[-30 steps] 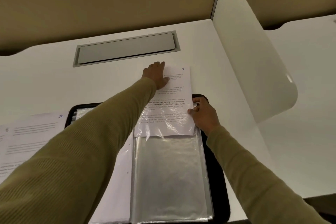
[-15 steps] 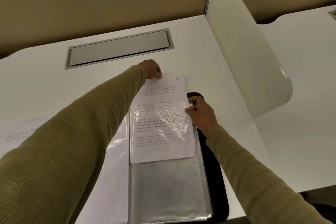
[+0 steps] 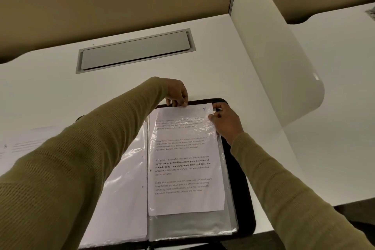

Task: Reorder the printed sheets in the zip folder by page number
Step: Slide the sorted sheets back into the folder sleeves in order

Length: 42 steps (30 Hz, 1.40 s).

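Note:
A black zip folder lies open on the white desk, its clear plastic sleeves spread left and right. A printed sheet with a handwritten 7 at its top right sits almost fully inside the right-hand sleeve. My left hand pinches the sheet's top edge. My right hand holds the sleeve's upper right corner at the opening. Sleeves with white sheets fill the folder's left side, partly hidden by my left arm.
Loose printed sheets, one marked 8, lie on the desk to the left. A grey cable hatch is set in the desk behind the folder. A white divider panel stands at the right. The desk's front edge runs just below the folder.
The sheet marked 7 has slid down into the right sleeve, from half out to nearly all in. My left hand came back toward me with its top edge; my right hand stayed at the sleeve's corner.

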Each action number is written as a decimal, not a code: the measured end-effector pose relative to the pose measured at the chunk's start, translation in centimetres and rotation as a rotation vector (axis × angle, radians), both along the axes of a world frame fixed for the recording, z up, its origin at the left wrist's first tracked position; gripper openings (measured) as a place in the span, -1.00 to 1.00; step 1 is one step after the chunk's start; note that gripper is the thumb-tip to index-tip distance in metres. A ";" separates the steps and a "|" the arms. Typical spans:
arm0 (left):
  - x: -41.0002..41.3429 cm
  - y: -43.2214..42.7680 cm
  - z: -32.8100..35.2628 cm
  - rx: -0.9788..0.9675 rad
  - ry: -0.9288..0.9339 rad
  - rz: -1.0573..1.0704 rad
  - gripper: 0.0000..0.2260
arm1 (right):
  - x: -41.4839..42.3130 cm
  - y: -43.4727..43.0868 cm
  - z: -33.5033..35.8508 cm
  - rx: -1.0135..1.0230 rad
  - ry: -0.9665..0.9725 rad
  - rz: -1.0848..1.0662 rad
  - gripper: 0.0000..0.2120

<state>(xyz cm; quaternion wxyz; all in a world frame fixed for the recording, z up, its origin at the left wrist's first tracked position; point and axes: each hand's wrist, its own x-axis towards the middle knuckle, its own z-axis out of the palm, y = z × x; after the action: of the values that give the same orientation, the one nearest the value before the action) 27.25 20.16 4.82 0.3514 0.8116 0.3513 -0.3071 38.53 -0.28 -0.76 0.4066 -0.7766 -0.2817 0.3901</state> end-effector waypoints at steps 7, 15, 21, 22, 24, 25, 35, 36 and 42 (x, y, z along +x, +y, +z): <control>-0.7 -2.2 -0.1 0.121 -0.140 0.028 -0.81 | -0.2 0.0 0.2 0.012 0.015 -0.023 -0.73; -1.6 -3.7 -0.6 0.187 -0.219 0.067 -0.89 | -0.5 -1.6 1.2 0.108 0.118 -0.064 -0.72; -2.5 -4.3 -1.0 0.228 -0.281 0.100 -0.90 | -1.6 -4.1 1.0 0.104 0.183 -0.082 -0.74; -2.7 -4.4 -1.1 0.231 -0.294 0.115 -0.90 | -1.8 -4.5 1.0 0.097 0.193 -0.076 -0.75; -3.0 -4.7 -1.2 0.214 -0.311 0.131 -0.88 | -2.3 -5.4 0.8 0.085 0.209 -0.064 -0.76; -3.1 -4.8 -1.2 0.208 -0.313 0.120 -0.86 | -2.6 -5.7 0.7 0.072 0.209 -0.061 -0.76; -4.3 -6.4 -0.6 0.209 -0.401 0.197 -0.91 | -5.2 -9.1 2.0 -0.019 0.198 -0.068 -0.77; -4.6 -6.6 -0.6 0.203 -0.421 0.227 -0.91 | -5.4 -9.6 2.2 -0.036 0.199 -0.063 -0.76; -6.9 -7.5 -0.4 0.337 -0.545 0.288 -0.80 | -7.1 -11.9 3.2 -0.149 0.130 0.018 -0.62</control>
<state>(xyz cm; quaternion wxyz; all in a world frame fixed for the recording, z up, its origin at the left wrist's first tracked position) 20.33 12.67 4.44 0.3331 0.8525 0.4013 0.0358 31.44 -12.14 2.49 0.3617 -0.7751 -0.2317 0.4633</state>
